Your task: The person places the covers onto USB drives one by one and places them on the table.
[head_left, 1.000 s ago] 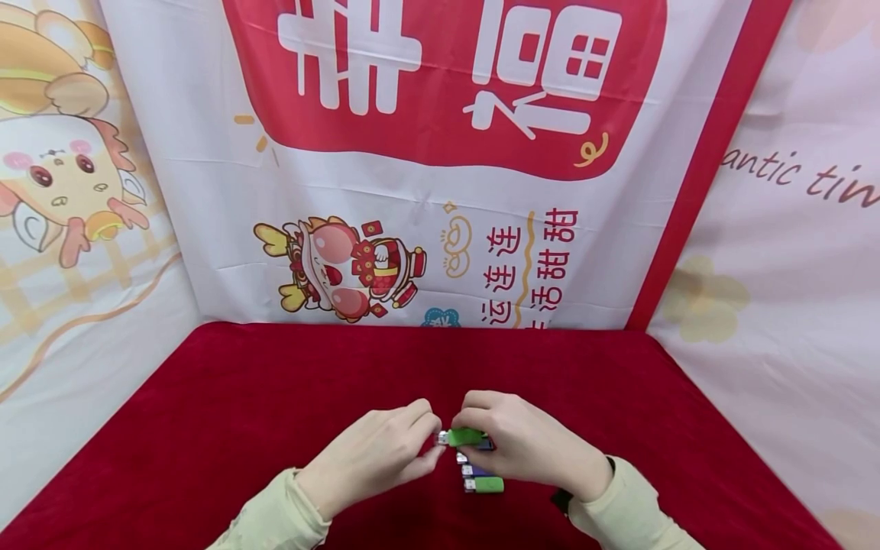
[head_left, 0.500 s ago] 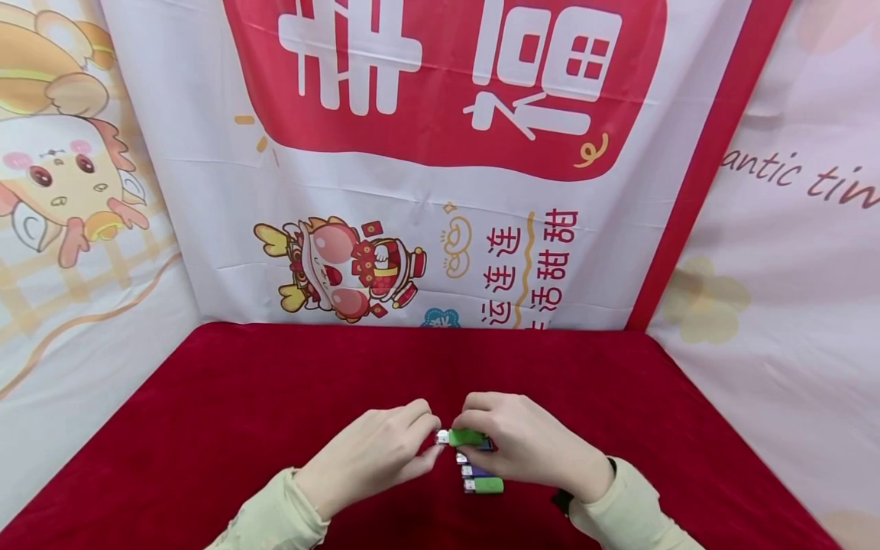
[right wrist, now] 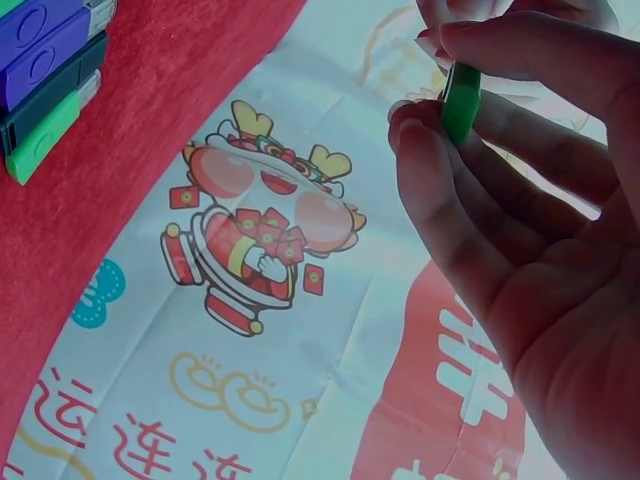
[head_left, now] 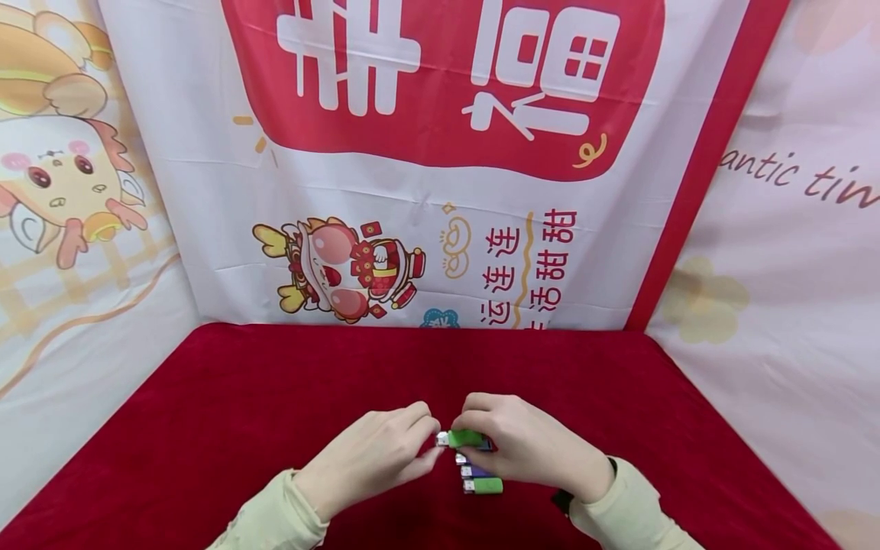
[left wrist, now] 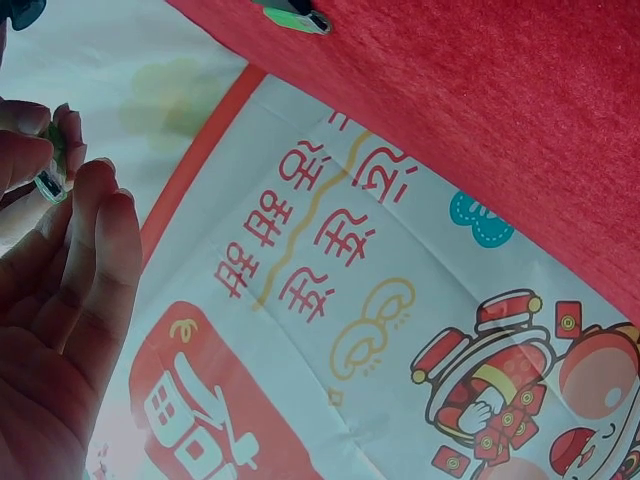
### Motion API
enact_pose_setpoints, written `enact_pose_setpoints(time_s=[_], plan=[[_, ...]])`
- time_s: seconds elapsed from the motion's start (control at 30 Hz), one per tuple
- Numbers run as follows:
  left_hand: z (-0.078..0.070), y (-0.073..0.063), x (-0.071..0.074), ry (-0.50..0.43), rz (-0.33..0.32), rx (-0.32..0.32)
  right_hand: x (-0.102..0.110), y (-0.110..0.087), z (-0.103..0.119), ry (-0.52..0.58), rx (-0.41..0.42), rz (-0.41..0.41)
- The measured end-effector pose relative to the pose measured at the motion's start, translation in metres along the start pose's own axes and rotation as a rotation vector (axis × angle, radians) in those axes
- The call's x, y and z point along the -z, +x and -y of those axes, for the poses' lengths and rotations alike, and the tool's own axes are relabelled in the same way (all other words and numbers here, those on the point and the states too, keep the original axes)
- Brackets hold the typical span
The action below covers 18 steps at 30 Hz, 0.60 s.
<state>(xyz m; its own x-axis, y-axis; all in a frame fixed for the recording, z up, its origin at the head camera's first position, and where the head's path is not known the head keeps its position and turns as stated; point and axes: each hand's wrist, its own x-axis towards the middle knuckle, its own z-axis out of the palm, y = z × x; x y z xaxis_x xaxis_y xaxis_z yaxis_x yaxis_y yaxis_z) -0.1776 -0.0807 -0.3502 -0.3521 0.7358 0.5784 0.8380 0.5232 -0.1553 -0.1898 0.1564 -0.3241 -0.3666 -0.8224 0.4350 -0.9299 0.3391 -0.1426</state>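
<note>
A green USB flash drive (head_left: pixel 466 438) with a silver plug lies between both hands, raised over the cloth. My right hand (head_left: pixel 525 443) pinches its green body between thumb and fingers, as the right wrist view also shows on the drive (right wrist: pixel 462 100). From the other side my left hand (head_left: pixel 374 451) has thumb and fingertips closed at the plug end; the plug (left wrist: pixel 50 185) shows among the fingers in the left wrist view. Side by side below the right hand lie a green drive (head_left: pixel 487 485), a purple drive (head_left: pixel 476 473) and more, partly hidden by that hand.
Red cloth (head_left: pixel 309 382) covers the table. In the right wrist view the row includes a black drive (right wrist: pixel 60 88) and another green drive (right wrist: pixel 45 140). A printed white banner (head_left: pixel 227 252) hangs behind the table, with patterned side hangings (head_left: pixel 777 267).
The plug end between the left fingertips shows slightly brighter than a second ago. Both hands and the row of drives are otherwise nearly unmoved.
</note>
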Motion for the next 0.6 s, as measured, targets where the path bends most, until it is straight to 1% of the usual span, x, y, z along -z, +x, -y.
enact_pose_setpoints(time_s=[0.37,0.6], plan=[[-0.0005,0.0018,0.0002,0.007,-0.009,-0.003,0.0021,-0.0005,-0.0013,0.037,-0.026,0.011],[-0.0009,0.0037,0.0015,0.012,-0.007,-0.009,0.0022,0.0002,-0.0032,0.034,0.014,-0.013]])
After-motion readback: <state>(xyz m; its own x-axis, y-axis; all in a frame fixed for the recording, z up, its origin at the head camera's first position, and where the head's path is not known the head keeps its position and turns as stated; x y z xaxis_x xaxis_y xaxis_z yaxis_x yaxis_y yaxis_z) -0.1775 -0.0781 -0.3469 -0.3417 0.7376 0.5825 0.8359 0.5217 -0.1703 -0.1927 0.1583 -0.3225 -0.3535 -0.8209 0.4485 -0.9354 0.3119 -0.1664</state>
